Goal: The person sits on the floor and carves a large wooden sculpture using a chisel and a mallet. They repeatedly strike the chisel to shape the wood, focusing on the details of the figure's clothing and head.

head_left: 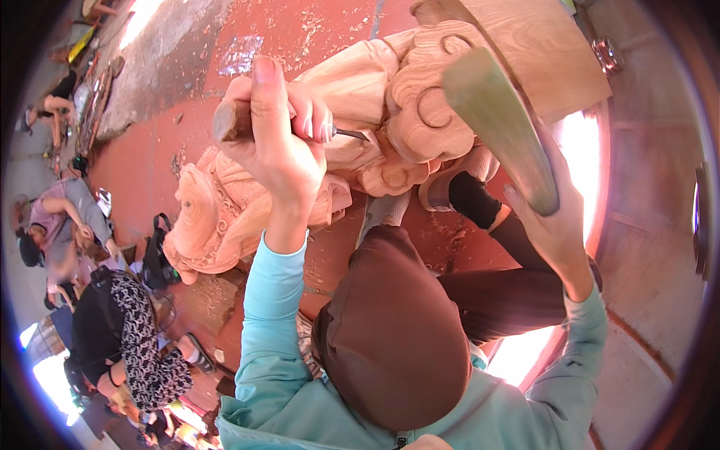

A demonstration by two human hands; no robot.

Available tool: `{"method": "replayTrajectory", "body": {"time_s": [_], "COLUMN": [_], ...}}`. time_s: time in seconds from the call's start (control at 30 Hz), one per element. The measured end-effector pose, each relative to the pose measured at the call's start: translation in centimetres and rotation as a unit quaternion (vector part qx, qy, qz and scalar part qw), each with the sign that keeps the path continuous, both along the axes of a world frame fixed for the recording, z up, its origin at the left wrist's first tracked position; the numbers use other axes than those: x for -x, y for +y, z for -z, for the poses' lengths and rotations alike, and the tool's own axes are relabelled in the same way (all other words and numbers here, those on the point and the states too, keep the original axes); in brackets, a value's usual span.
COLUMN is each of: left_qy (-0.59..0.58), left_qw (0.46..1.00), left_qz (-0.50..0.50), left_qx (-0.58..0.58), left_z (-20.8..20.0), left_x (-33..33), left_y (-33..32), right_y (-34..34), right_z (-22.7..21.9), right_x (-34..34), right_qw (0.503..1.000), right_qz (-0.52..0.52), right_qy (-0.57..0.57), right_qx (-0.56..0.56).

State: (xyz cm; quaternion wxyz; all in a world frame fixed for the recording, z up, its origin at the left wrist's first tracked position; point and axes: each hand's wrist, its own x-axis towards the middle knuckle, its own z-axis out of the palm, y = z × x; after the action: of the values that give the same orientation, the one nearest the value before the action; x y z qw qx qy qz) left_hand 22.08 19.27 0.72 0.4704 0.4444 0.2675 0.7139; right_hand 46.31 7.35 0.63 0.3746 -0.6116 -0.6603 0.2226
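My left hand (pixel 281 150) is closed around the wooden handle of a carving chisel (pixel 351 134), thumb up along the handle's butt. The thin dark blade points right, its tip at the surface of a pale wood carving (pixel 431 105) with cloud-like scrolls. My right hand (pixel 553 225) grips the lower end of a greenish, club-shaped wooden mallet (pixel 502 124). Its thick head is raised over the carving's right side, slightly blurred. Between my left forearm and the floor lies a lower carved part (pixel 217 214) with curls and beading; I cannot tell if it is one piece with the rest.
A flat wooden board (pixel 551 56) adjoins the carving at the upper right. Wood shavings (pixel 315 30) litter the red floor. My legs (pixel 502 296) are bent close below the carving. A black bag (pixel 157 255) and several seated people (pixel 71 217) are at the left.
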Motion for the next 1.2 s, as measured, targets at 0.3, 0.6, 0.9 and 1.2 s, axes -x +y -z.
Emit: {"method": "replayTrajectory", "body": {"time_s": [0.3, 0.6, 0.9, 1.2], "left_qy": [0.068, 0.106, 0.081, 0.105], "left_qw": [0.995, 0.990, 0.991, 0.989], "left_qz": [0.068, 0.088, 0.100, 0.102], "left_qx": [0.001, -0.014, 0.019, 0.024], "left_z": [-0.1, -0.5, -0.1, 0.0], "left_x": [-1.3, -2.3, -2.2, -2.4], "left_y": [0.2, -0.2, 0.4, 0.9], "right_y": [3.8, 6.9, 8.3, 8.4], "right_z": [-5.6, -9.1, -9.8, -10.3], "right_x": [-0.4, -0.3, 0.6, 0.5], "right_qw": [0.998, 0.962, 0.911, 0.833], "right_qz": [-0.057, -0.086, -0.130, -0.118], "right_qy": [0.000, -0.185, -0.305, -0.450], "right_qx": [-0.018, -0.181, -0.246, -0.300]}}
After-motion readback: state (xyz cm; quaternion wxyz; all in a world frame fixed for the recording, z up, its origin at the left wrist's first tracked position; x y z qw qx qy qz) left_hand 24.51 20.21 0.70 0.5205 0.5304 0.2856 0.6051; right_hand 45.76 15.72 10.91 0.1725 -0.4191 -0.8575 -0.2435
